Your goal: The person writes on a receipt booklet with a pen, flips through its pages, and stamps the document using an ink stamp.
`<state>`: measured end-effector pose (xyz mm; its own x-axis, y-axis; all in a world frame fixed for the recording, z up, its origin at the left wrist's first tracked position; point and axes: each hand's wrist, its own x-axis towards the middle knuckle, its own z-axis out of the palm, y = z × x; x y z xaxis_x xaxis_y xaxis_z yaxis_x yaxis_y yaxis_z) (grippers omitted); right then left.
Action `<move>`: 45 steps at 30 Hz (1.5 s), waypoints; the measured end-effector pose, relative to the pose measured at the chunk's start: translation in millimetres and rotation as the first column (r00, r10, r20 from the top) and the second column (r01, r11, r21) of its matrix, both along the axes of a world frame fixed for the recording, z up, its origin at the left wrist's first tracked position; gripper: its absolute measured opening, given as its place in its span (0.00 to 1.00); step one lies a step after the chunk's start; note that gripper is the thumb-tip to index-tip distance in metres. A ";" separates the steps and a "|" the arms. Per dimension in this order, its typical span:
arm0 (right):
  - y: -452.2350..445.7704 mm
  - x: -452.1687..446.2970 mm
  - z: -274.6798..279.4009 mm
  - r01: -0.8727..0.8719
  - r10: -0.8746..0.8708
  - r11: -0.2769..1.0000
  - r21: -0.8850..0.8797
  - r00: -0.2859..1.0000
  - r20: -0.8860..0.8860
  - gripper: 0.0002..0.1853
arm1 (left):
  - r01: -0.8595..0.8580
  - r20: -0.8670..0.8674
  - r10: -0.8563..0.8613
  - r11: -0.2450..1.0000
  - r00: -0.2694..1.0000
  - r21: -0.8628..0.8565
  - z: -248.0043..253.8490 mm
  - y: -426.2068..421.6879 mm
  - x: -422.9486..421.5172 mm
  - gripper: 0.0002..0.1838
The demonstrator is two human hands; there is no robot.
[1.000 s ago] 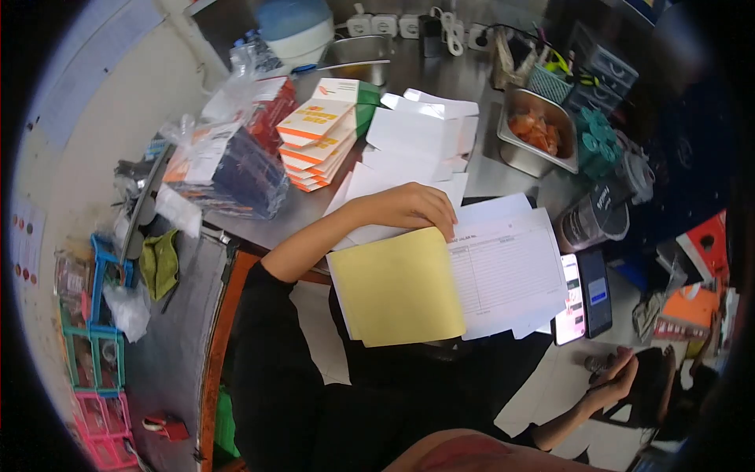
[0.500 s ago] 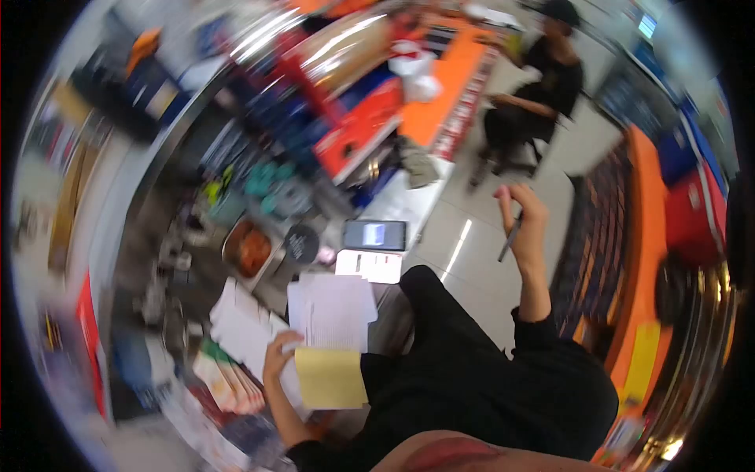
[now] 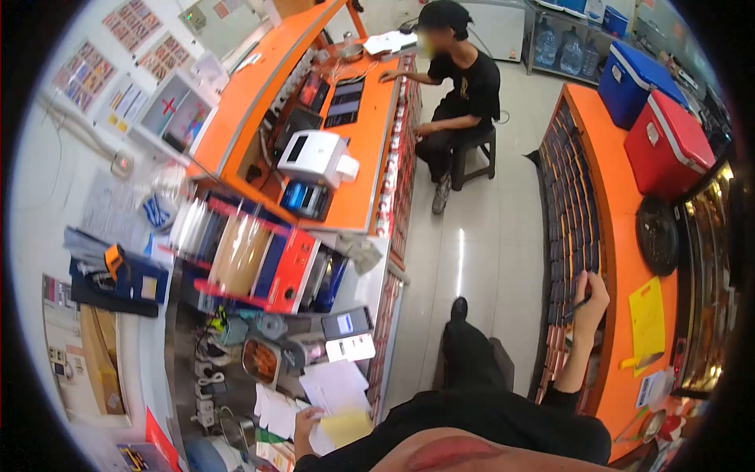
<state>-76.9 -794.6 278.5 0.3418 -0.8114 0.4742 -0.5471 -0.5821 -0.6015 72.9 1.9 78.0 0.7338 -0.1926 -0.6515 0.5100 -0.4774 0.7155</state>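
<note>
On the metal worktop at lower left, my left hand [image 3: 307,425] rests at the edge of a yellow sheet [image 3: 344,430], its fingers partly showing. White papers [image 3: 334,388] lie just beyond it, beside a lit white phone [image 3: 350,348] and a dark phone [image 3: 346,322]. My right hand [image 3: 591,303] is raised at the right, closed around a dark pen [image 3: 578,307]. Left of the papers are a metal container of orange pieces [image 3: 262,360] and flat white card [image 3: 275,411].
A person in black [image 3: 464,86] sits on a stool [image 3: 476,157] beside an orange counter [image 3: 362,157] with a white printer [image 3: 314,157]. At right, another orange counter [image 3: 621,228] bears a red cooler [image 3: 668,145], a blue cooler [image 3: 637,82] and a yellow board [image 3: 648,330].
The view has swung up and right, bringing the seated person and both counters into sight. My right hand, holding the pen, now appears farther right; my left hand stays by the yellow sheet.
</note>
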 end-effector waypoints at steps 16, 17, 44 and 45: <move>-305.1 129.8 10.7 -0.025 -0.013 0.969 0.245 0.988 0.152 0.09 | 0.044 0.537 -0.829 0.550 0.157 0.834 -82.5 -394.8 89.9 0.10; -323.4 146.2 3.3 -0.080 0.045 0.980 0.183 0.981 0.188 0.09 | 0.106 0.550 -0.821 0.567 0.153 0.817 -101.1 -443.7 103.8 0.10; -1113.3 473.6 -69.7 -0.177 0.262 0.951 0.252 0.895 -0.361 0.17 | 0.958 0.440 -0.886 0.239 0.146 0.162 -87.5 -1738.9 575.6 0.11; -1145.6 506.7 -79.5 -0.269 0.353 0.927 0.260 0.858 -0.372 0.16 | 0.948 0.373 -0.913 0.253 0.167 0.194 -102.8 -1731.3 597.4 0.11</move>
<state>429.8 -1940.3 199.0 0.7190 -0.6898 0.0845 -0.5758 -0.6594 -0.4834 670.3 -1729.3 -24.8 0.1167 -0.9277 -0.3545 -0.5618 -0.3560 0.7467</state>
